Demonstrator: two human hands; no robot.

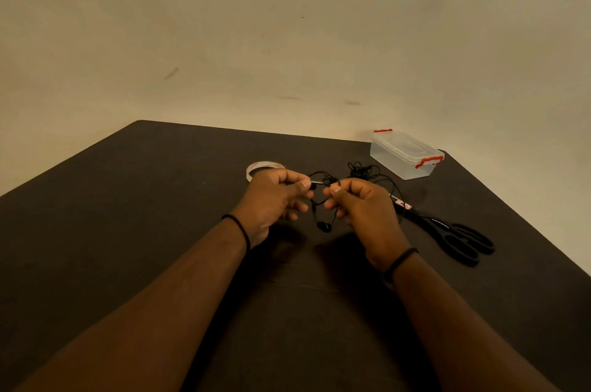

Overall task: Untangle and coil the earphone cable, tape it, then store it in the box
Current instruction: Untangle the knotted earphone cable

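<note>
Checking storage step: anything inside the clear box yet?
The clear box looks empty through its translucent walls, with its lid on and red latches at both ends. The earphone cable is held between the hands, outside it. The box floor is not sharply visible.

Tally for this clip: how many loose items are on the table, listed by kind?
Earphone cable: 1, tangled, pinched by both the left hand and right hand
Tape roll: 1
Scissors: 1
Clear box with red latches, lid on: 1
Total: 4
</note>
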